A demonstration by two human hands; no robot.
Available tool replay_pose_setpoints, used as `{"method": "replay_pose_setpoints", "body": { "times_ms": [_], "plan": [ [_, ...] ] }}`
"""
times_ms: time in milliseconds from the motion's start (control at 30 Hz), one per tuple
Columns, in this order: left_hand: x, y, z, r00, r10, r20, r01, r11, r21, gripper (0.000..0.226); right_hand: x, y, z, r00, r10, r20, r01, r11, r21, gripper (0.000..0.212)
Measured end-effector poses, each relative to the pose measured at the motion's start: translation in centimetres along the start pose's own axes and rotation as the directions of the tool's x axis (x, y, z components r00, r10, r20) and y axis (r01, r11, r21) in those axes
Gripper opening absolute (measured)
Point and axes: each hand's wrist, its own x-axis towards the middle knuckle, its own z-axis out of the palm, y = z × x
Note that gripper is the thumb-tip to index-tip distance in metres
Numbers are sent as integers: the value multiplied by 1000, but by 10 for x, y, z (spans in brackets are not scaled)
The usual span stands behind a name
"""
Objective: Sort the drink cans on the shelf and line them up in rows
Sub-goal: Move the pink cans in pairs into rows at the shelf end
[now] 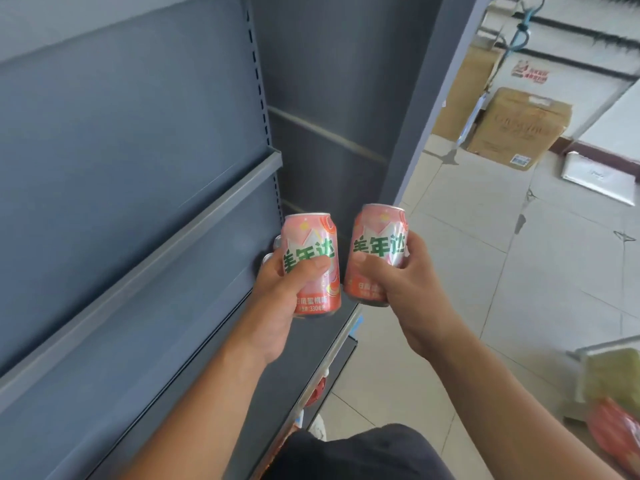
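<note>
Two pink aluminium drink cans with green lettering, nearly upright: left can [311,237] over the grey metal shelf [194,348], right can [377,230] just beside it, near the shelf's front edge.

The person is wearing a dark garment [363,452], and a white shoe [318,427] is peeking out beside it. Both arms [207,393] are showing bare to the left hand [284,296] and right hand [401,285].

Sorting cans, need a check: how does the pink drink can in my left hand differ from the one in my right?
The left pink metal can tips slightly left; the right pink metal can tips further right. The left hand's thumb overlaps its can's green lettering; the right hand's thumb sits below it. Same design.
</note>
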Motion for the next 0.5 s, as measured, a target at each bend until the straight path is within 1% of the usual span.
{"method": "replay_pose_setpoints", "body": {
  "times_ms": [100,200,300,333,400,500],
  "plan": [
    [17,1,-11,999,-11,-31,11,1000,-3,69,25,4,12,999,27,48,-25,999,-45,61],
    [31,0,-23,995,-38,-94,37,999,-14,69,49,10,22,990,62,123,-48,993,-111,63],
    [42,-3,-31,985,-71,-158,65,997,-45,56,75,16,31,967,126,221,-88,980,-176,66],
    [45,-4,-32,982,-74,-173,66,996,-54,56,85,18,33,957,149,250,-103,977,-186,65],
    [51,-9,-33,974,-76,-212,63,996,-66,59,105,23,37,933,201,298,-142,968,-207,64],
    [62,-19,-31,928,-72,-365,47,996,-78,69,133,33,44,884,283,373,-189,945,-267,64]
  ]
}}
